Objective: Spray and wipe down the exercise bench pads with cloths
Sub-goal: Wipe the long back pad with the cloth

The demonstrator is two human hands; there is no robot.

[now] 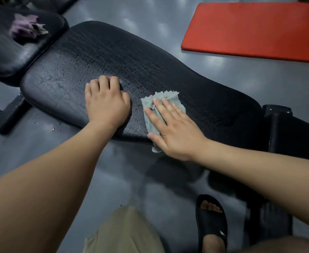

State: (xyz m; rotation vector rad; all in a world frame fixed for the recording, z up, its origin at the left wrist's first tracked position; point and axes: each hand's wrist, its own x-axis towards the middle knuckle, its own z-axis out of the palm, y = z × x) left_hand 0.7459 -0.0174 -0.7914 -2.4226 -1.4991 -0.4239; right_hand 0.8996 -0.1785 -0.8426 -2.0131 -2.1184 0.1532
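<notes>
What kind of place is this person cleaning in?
Most likely a gym or home workout room. The person wipes the long black pad of an exercise bench with a grey cloth, a red exercise mat lies on the smooth grey floor, and a purple cloth sits on the bench's other pad.

dim indoor light | soft glare patches on floor [150,24] | slight blur | wide-angle bending at edges

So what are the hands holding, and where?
Neither grips anything. The right hand presses flat on the grey cloth's middle; the left hand rests bare on the pad.
</notes>
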